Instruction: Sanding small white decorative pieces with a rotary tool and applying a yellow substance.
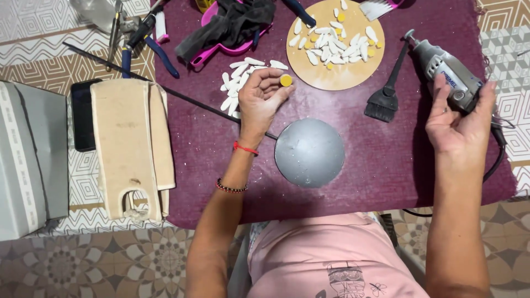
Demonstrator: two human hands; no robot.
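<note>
Left hand [259, 98] near cloth centre, fingertips pinching small yellow disc [286, 80]; right hand [458, 118] at right edge, fingers wrapped round grey corded rotary tool [446, 74]; grey dome on thin rod [309, 153] between the hands; black brush [385, 99], white oval pieces on round board [334, 47] behind; cord partly hidden by wrist.

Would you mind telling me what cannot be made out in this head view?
- Rotary tool: rear hidden by the right hand.
- Pink tray: contents covered by a black cloth.
- Brush: cut off by the top edge.
- Yellow disc at the left hand: too small for detail.
</note>
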